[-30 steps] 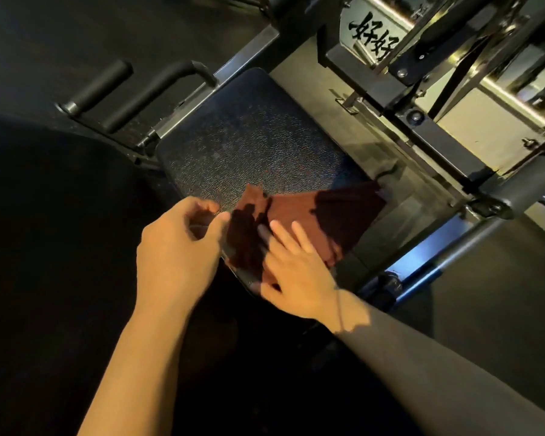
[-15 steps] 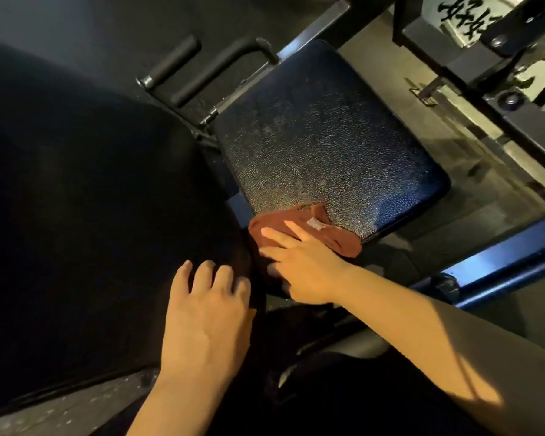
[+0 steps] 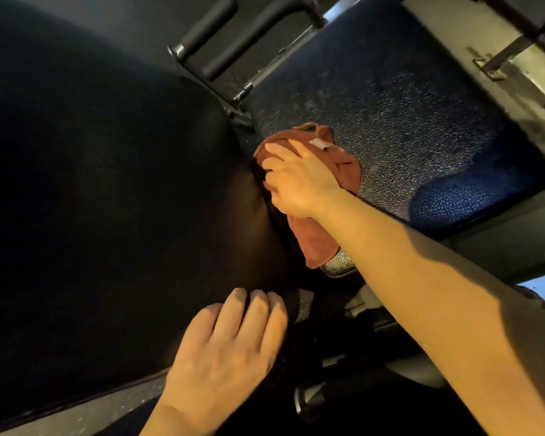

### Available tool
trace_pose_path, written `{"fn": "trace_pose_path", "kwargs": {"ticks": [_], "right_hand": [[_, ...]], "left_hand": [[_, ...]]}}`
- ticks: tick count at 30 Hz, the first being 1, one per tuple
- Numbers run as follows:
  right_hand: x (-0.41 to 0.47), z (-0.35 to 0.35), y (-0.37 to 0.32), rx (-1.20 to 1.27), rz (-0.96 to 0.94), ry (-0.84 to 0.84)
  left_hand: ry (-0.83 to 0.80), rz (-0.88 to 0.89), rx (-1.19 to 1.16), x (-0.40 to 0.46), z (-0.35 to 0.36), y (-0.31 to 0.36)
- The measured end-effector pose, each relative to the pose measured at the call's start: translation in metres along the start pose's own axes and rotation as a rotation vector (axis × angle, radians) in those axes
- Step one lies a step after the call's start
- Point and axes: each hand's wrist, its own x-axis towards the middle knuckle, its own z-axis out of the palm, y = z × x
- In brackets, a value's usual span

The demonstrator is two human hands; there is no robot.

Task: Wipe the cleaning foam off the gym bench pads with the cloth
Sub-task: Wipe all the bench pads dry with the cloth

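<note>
The right hand (image 3: 299, 180) presses the bunched cloth (image 3: 343, 158) flat-fingered onto the seat pad (image 3: 422, 121) at its nine-o'clock edge, to scrub foam, while the left hand (image 3: 230, 350) rests relaxed on the back pad (image 3: 107, 184), seemingly bracing.

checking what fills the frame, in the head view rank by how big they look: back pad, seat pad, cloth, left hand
1. back pad, largest, though nearest the camera
2. seat pad
3. left hand and cloth: unsure, since the right hand covers part of the cloth and the left hand is nearer
</note>
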Motion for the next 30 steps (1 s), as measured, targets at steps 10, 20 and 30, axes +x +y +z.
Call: {"fn": "trace_pose_path", "kwargs": {"ticks": [10,20,30], "right_hand": [[-0.127,0.012,-0.035,0.144,-0.299,-0.054],[-0.022,0.001,0.0,0.034,-0.124,0.014],[-0.083,0.003,-0.017,0.057,-0.085,-0.062]], "left_hand": [[0.159,-0.139,-0.137,0.013,-0.007,0.008],[0.107,-0.171,-0.027,0.017,-0.001,0.01],[0.174,-0.289,-0.044,0.024,-0.003,0.012]]}}
